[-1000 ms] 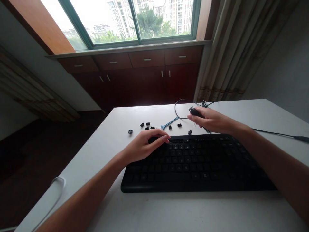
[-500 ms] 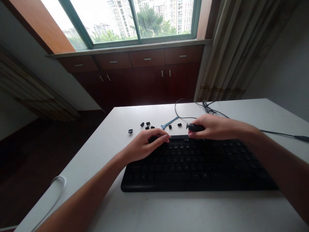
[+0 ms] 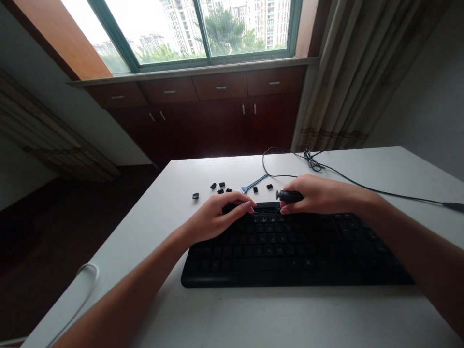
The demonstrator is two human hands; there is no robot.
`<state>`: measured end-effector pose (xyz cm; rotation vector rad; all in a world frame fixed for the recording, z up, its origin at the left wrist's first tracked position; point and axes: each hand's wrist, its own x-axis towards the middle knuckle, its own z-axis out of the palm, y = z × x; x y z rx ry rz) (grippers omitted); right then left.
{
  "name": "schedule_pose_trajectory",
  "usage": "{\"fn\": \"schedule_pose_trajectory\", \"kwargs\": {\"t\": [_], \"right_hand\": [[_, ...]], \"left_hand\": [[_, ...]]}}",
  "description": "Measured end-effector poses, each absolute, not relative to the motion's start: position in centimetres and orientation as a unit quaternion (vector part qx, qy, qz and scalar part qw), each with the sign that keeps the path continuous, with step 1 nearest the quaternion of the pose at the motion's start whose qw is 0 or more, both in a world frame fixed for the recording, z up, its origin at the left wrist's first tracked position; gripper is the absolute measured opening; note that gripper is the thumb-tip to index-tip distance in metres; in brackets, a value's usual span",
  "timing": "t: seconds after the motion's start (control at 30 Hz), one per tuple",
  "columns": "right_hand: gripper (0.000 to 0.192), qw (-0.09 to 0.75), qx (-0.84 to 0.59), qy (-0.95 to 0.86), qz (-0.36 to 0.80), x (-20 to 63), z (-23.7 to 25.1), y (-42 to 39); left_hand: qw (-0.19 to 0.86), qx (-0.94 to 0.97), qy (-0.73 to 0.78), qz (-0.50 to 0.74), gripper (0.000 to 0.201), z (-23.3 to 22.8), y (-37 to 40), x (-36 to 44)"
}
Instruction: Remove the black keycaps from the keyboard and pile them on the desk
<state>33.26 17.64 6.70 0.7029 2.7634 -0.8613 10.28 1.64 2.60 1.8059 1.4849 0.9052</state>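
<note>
A black keyboard (image 3: 275, 265) lies flat on the white table in front of me. My left hand (image 3: 226, 212) rests over its upper left part, fingers stretched out, with the thumb apart from the palm and nothing visible in the hand. Above the keyboard's back edge, my right hand (image 3: 311, 193) is closed around a small black cylindrical tool (image 3: 291, 196) with a flanged end pointing left. What kind of tool it is I cannot tell. Beyond the keyboard are a blue brush (image 3: 253, 184) and several loose black keycaps, one keycap (image 3: 269, 186) lying close to the tool.
A thin black cable (image 3: 362, 185) with a bundled coil runs across the back right of the white table (image 3: 163, 302). A white cable (image 3: 90, 285) hangs over the left edge. Behind the table stand a brown cabinet (image 3: 203, 123) and a window (image 3: 174, 34).
My right hand has shifted slightly left and down with the black tool, whose end now points more level. The black cable on the right has moved a little. My left hand stays in place.
</note>
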Motion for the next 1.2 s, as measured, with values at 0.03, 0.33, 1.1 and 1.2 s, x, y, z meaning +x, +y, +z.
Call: {"fn": "schedule_pose_trajectory", "kwargs": {"t": [0.03,0.33,1.1,1.2], "right_hand": [[0.042,0.069,0.236,0.926,-0.288,33.3,6.9,17.6],[0.045,-0.143,0.208,0.925,-0.286,33.1,8.6,16.3],[0.044,0.055,0.233,0.908,-0.343,34.4,8.9,17.7],[0.041,0.069,0.213,0.913,-0.34,34.6,9.1,17.8]], "left_hand": [[0.311,0.685,0.563,0.343,0.022,2.6,1.6,10.3],[0.304,0.691,0.555,0.35,0.023,2.5,1.6,10.3],[0.299,0.689,0.56,0.348,0.024,2.5,1.6,10.4],[0.299,0.69,0.559,0.349,0.024,2.4,1.6,10.3]]}}
